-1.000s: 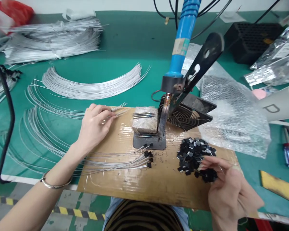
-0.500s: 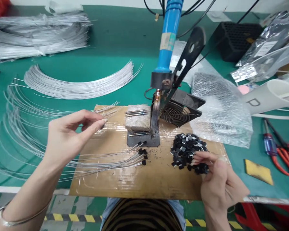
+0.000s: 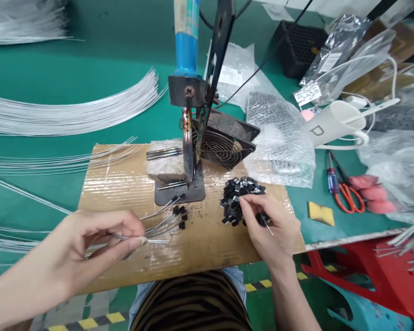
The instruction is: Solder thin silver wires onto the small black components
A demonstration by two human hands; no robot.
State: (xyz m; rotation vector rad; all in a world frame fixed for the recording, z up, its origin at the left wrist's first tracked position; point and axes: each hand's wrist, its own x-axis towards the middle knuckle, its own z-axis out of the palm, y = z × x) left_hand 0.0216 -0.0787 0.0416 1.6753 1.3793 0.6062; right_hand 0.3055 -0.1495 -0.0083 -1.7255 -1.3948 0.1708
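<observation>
My left hand pinches thin grey-white wire between thumb and forefinger, its straight end sticking out to the right. Just behind it lie wires whose ends carry small black pieces. Over the right part of the cardboard, my right hand has thumb and forefinger together at the edge of a pile of small black pieces. A short, thin pale strand shows at this hand; whether a black piece is between the fingertips is hidden. A soldering iron with a blue handle stands clamped, tip down, beyond both hands.
Cardboard covers the front of the green table. Behind the iron sits a small fan. Bundled wires lie at left. Bubble wrap, a white mug, orange-handled scissors and a yellow sponge are at right.
The view has shifted to the right. My left hand has come down toward the wires with black ends and holds a wire end. My right hand has moved in against the black pile.
</observation>
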